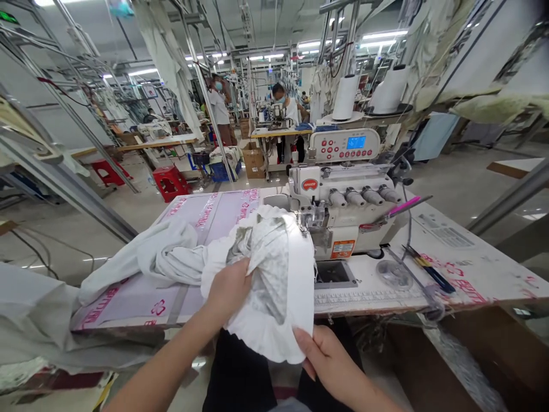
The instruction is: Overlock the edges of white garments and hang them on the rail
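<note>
While the white gathered fabric piece (266,292) hangs between both hands, its far edge at the needle area of the overlock sewing machine (343,213), the left hand (229,289) grips bunched inner folds and the right hand (323,356) pinches the near rim. White cloth (169,260) trails leftward from the left hand across the surface (186,306); a dark-handled tool (437,279) lies beyond the right hand, rightward.

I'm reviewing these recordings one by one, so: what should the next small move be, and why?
Probably the right hand should ease the white cloth slightly toward the sewing machine. The cloth's upper end lies at the machine's stitching area, its smooth border runs down to the right hand's pinch, and the left hand holds the bunched part aside.
</note>
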`<state>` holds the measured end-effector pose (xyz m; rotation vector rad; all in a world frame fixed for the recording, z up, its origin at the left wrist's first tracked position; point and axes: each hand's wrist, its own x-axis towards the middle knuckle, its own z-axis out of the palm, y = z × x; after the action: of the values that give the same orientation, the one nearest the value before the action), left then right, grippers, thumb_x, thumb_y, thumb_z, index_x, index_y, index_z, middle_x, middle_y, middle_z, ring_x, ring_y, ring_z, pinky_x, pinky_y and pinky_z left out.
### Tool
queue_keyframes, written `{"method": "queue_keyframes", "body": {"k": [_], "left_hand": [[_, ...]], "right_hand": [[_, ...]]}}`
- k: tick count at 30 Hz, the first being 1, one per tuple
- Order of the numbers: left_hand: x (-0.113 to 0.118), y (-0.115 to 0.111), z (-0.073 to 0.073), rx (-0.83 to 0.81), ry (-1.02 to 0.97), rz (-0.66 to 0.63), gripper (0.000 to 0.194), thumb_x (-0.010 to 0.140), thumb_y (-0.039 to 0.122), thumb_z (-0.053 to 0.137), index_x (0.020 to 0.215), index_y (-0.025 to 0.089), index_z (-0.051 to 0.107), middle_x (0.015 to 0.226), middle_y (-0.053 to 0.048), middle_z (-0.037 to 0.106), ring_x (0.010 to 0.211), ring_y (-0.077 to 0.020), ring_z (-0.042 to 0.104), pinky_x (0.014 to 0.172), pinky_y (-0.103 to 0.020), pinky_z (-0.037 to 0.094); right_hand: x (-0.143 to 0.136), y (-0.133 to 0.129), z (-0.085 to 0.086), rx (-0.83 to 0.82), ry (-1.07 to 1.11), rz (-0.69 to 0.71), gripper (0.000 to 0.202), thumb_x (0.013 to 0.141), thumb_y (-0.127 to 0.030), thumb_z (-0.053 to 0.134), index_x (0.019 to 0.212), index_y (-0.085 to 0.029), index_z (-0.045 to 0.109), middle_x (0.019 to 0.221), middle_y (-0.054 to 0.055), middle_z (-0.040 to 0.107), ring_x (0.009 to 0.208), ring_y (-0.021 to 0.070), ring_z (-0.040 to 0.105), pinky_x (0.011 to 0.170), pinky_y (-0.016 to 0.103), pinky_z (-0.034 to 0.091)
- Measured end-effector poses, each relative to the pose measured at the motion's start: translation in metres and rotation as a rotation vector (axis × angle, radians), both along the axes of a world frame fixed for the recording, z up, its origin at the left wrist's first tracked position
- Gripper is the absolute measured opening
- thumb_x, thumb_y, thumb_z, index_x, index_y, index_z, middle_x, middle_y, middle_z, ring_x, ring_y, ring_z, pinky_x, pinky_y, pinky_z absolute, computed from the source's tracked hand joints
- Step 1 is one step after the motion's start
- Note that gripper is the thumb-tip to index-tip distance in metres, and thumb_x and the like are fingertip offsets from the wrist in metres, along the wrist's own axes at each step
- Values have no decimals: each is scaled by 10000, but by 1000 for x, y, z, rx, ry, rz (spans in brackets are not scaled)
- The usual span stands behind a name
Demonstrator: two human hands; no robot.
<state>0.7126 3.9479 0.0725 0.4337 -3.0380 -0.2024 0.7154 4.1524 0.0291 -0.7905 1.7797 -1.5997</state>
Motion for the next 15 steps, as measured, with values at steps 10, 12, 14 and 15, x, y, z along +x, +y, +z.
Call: {"method": "queue_keyframes", "body": {"k": [10, 12, 14, 15], "left_hand": [[-23, -23, 36, -138, 213, -10, 123, 765, 159, 351, 734, 193, 465, 659, -18, 527, 656, -190, 522, 556, -265, 339], [-32, -18, 39, -111, 340, -45, 153, 769, 167, 364, 850, 173, 494, 787, -50, 546, 781, -197, 526, 659, -283, 389], [-37, -1, 44, -47, 471, -152, 243, 776, 216, 398, 995, 143, 473, 976, -88, 518, 950, -195, 480, 814, -299, 383], [-38, 11, 45, -14, 486, -224, 310, 773, 259, 421, 1054, 132, 452, 1063, -100, 486, 1023, -194, 441, 877, -302, 360]], "right_hand": [[-44, -12, 12, -49, 9, -65, 482, 853, -487, 315, 490, -169, 347, 366, -48, 330, 368, 70, 311, 412, 198, 255], [-53, -17, 14, -67, 10, -71, 484, 849, -487, 319, 484, -170, 354, 358, -47, 334, 367, 71, 314, 412, 198, 262], [-59, -25, 13, -88, -12, -73, 480, 846, -477, 323, 479, -170, 361, 347, -46, 337, 354, 70, 315, 402, 198, 264], [-60, -31, 11, -102, -27, -82, 474, 846, -467, 323, 478, -170, 361, 342, -47, 336, 345, 68, 309, 390, 197, 257]]}}
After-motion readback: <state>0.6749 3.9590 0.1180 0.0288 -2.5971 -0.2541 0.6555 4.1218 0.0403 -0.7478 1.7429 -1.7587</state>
